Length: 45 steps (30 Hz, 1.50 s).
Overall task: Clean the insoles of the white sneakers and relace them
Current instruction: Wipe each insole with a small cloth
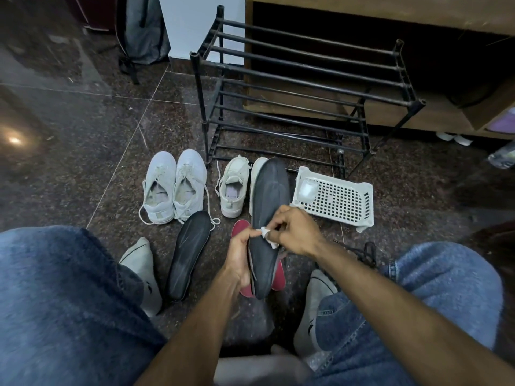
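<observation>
Insole (266, 218) gripped at heel by left hand (239, 257), held tilted for access. Wipe (266, 235) pinched by right hand (295, 232), pressed against insole. Second insole (189, 254) laid aside on floor (83, 135).

Beyond your hands there's a black metal-bar shoe rack (303, 87) on dark speckled polished stone floor (83, 140), backed by a brown wooden cabinet (362, 12).

A: The insole (269, 207) being wiped is dark grey; the wipe (267, 236) is white.
B: A red insole (242, 232) lies beneath it. The sneakers (174, 188) are white, the rack (303, 87) black, the basket (338, 200) white with a grid of holes.
</observation>
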{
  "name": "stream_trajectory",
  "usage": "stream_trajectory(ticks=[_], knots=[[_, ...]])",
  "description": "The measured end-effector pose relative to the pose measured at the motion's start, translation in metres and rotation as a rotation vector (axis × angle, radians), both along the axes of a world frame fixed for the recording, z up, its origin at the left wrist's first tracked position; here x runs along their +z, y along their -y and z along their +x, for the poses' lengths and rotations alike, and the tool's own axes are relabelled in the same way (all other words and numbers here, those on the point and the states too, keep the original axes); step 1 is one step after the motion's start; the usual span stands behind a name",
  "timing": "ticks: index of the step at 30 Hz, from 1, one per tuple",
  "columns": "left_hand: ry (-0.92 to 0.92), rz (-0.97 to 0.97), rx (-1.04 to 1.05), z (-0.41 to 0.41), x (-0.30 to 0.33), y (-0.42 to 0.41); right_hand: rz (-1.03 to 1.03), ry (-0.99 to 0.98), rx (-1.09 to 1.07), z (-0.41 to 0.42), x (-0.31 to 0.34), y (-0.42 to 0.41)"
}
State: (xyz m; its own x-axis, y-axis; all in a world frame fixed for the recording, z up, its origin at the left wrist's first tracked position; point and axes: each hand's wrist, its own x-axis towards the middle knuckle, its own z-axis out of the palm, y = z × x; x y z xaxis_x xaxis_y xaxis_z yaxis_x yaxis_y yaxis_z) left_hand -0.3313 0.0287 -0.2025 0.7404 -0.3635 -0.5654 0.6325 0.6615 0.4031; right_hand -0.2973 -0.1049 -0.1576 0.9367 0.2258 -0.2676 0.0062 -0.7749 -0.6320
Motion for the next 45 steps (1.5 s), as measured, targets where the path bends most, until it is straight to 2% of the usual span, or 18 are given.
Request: stream_trajectory(ticks=[3, 8, 14, 17, 21, 28, 34, 40, 45], knots=[[0.023, 0.082, 0.022, 0.0, 0.0, -0.003, -0.105, 0.009, 0.168, -0.013, 0.0, -0.011], [0.015, 0.178, -0.03, 0.0, -0.002, -0.007, -0.325, 0.209, 0.342, -0.026, 0.005, -0.022], [0.012, 0.026, -0.139, -0.014, -0.002, 0.005, -0.376, 0.272, 0.074, 0.021, 0.015, -0.013], [0.062, 0.028, -0.115, -0.011, -0.004, 0.003, -0.321, 0.232, 0.169, 0.01, 0.016, -0.013], [0.079, 0.129, -0.031, -0.007, -0.003, 0.002, -0.294, 0.168, 0.304, -0.029, 0.012, -0.014], [0.1, -0.005, -0.123, -0.009, 0.0, 0.005, -0.275, 0.264, 0.045, 0.006, 0.013, -0.013], [0.086, 0.107, -0.068, -0.007, 0.002, 0.002, -0.239, 0.193, 0.279, -0.026, 0.016, -0.021], [0.098, -0.025, -0.161, -0.006, 0.002, 0.003, -0.315, 0.298, 0.08, 0.014, 0.025, -0.013], [0.129, 0.154, -0.075, -0.005, 0.001, 0.001, -0.278, 0.225, 0.306, -0.029, 0.023, -0.024]])
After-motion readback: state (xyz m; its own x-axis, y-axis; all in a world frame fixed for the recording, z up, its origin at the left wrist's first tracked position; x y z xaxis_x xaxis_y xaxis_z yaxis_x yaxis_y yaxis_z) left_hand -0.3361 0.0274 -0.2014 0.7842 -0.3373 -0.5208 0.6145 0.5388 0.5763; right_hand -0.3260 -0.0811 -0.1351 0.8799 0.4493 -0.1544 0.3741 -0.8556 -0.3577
